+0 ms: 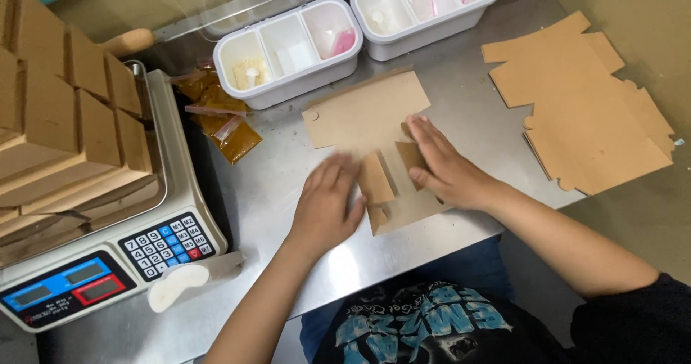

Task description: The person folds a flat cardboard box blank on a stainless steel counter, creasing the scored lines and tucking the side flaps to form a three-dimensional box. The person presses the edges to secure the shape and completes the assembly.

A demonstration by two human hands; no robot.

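Two hands work one flat cardboard box blank lying on steel table, just in front of person. Left hand presses flat, fingers together, w/ no clamp, pinning blank; right hand lies open-palmed on a raised flap, prob. creasing it. Spare blanks sit at right, well apart; scale w/ stacked boxes at left.

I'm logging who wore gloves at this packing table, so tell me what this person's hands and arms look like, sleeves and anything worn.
Both hands are bare: no gloves, rings or watch show on the left hand or right hand. Both forearms are uncovered. A short black sleeve shows at the right upper arm, part of a black shirt with a light blue print.
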